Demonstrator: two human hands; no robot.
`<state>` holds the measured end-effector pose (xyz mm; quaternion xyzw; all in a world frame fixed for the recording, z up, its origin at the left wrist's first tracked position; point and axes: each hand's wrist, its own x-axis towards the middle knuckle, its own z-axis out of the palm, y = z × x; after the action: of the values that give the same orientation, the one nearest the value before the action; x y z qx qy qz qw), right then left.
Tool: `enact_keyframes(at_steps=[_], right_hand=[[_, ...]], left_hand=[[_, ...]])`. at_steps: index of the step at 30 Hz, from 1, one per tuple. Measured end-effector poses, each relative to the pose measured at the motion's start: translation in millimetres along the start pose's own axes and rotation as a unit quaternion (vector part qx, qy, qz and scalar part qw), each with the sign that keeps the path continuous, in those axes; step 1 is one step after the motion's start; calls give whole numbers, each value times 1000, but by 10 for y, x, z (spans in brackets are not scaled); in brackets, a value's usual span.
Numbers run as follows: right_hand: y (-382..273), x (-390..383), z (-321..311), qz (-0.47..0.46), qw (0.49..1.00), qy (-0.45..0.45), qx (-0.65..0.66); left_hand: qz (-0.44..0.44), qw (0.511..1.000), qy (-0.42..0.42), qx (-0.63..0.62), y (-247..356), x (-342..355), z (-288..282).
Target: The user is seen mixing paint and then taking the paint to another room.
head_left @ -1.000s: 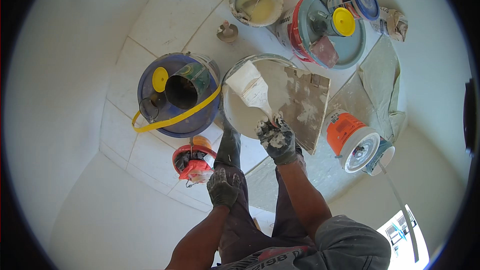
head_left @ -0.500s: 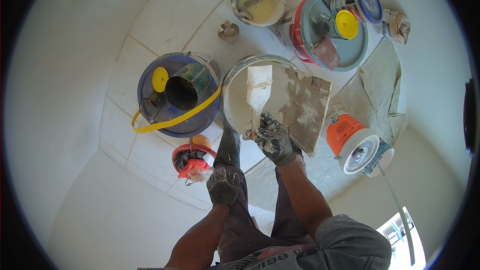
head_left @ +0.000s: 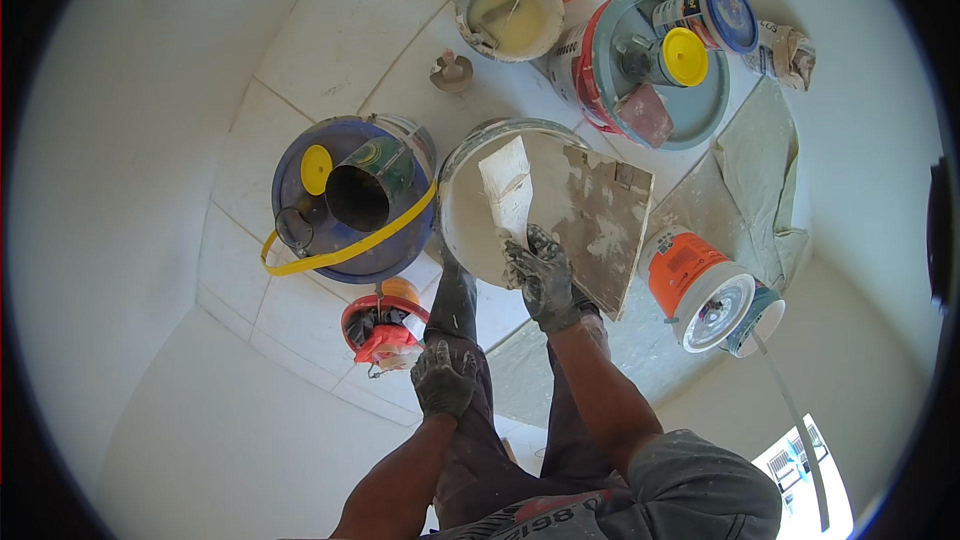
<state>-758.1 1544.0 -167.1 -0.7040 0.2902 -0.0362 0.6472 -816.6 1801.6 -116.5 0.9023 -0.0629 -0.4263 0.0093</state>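
Observation:
My gloved right hand [head_left: 540, 280] grips the handle of a wide, white-coated brush [head_left: 506, 182], its head held over a large bucket [head_left: 468, 220] of off-white mixture. A stained board [head_left: 610, 220] lies across the right part of the bucket's top. My gloved left hand [head_left: 445, 380] rests open on my left thigh [head_left: 470, 440], fingers lying along the cloth and holding nothing.
A blue-lidded bucket [head_left: 305, 150] with yellow handle stands left, a red bucket [head_left: 362, 345] below it. A grey-lidded bucket [head_left: 690, 115], smaller containers [head_left: 510, 15] and a paper sack [head_left: 790, 55] are at the back. An orange-white bucket [head_left: 685, 275] stands right beside a crumpled sheet [head_left: 755, 170].
The brush has swung more upright over the bucket and shifted slightly left, my right wrist turning with it. My left hand has stayed on my thigh.

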Motion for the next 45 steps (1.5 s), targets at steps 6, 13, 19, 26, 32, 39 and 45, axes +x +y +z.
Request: enact_keyframes(at_steps=[6,13,19,26,32,39,45], right_hand=[[-112,26,74,118,972,41,200],[-89,56,116,141,966,39,211],[-161,60,108,260,918,33,299],[-95,60,111,266,916,53,296],[227,130,126,118,981,53,147],[60,207,322,211,935,45,282],[-279,327,387,316,873,78,364]], left_hand=[[-2,1000,0,-9,20,10,-10],[-1,1000,-7,-3,45,16,-38],[-2,1000,-7,-12,22,19,-25],[-17,1000,-25,-3,88,18,-110],[-25,999,-38,-10,115,37,-94],[-20,999,-20,-14,5,41,-39],[-12,1000,-4,-27,6,38,-9]])
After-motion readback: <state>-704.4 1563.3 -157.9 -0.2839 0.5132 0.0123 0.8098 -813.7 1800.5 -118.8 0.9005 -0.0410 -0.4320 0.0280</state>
